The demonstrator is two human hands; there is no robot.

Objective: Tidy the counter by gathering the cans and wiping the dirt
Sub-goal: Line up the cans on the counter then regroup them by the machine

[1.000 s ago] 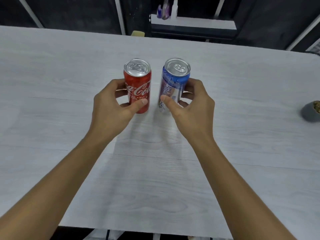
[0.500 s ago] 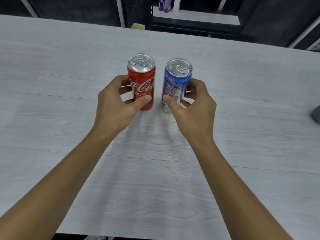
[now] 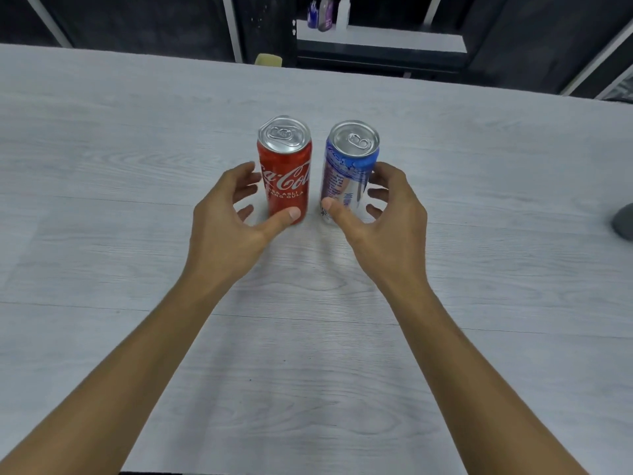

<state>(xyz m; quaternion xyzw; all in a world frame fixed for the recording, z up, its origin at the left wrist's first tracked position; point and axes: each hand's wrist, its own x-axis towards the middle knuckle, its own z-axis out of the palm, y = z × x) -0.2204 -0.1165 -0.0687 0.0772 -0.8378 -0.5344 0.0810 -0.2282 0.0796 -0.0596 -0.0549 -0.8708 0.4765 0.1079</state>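
Since a second ago, both my hands have loosened from gripping to open. My left hand point(image 3: 226, 221) cups the red can point(image 3: 285, 169), thumb touching; my right hand point(image 3: 387, 221) flanks the blue-and-silver can point(image 3: 349, 169). Both slim, smooth aluminium cylinders stand upright, just apart, mid-counter point(image 3: 102, 166), pale woodgrain. I should withdraw straight back, avoiding tipping them.

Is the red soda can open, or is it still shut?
Shut. The red Coca-Cola can stands upright on the counter, its silver pull tab lying flat on the lid with no hole showing.
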